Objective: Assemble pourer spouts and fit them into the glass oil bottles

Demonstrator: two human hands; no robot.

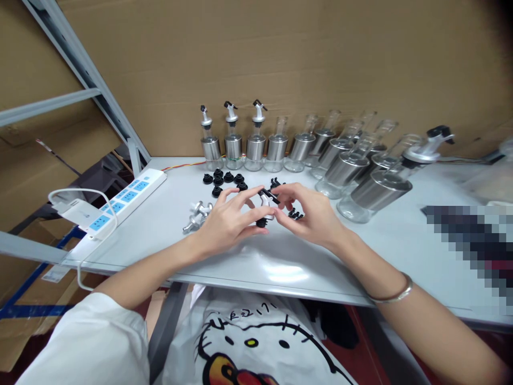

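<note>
Above the table's middle, a bottle pourer [264,200] with a silver body, a black flip cap on top and a black ribbed stopper below is between my hands. My left hand [224,222] is closed around its body from the left. From the right, my right hand [312,214] pinches at the black cap; its fingertips partly hide the contact. Black rubber stoppers [218,181] lie just behind my left hand. Loose silver pourer bodies [197,217] sit left of it. Small black parts [295,214] and black caps [276,183] are by my right hand.
Several glass bottles with steel sleeves [278,145] line the back; some carry pourers. A nearer bottle with a pourer [377,190] stands on the right. A white power strip [120,206] with a plugged-in charger lies on the left. Cardboard [280,59] backs the table.
</note>
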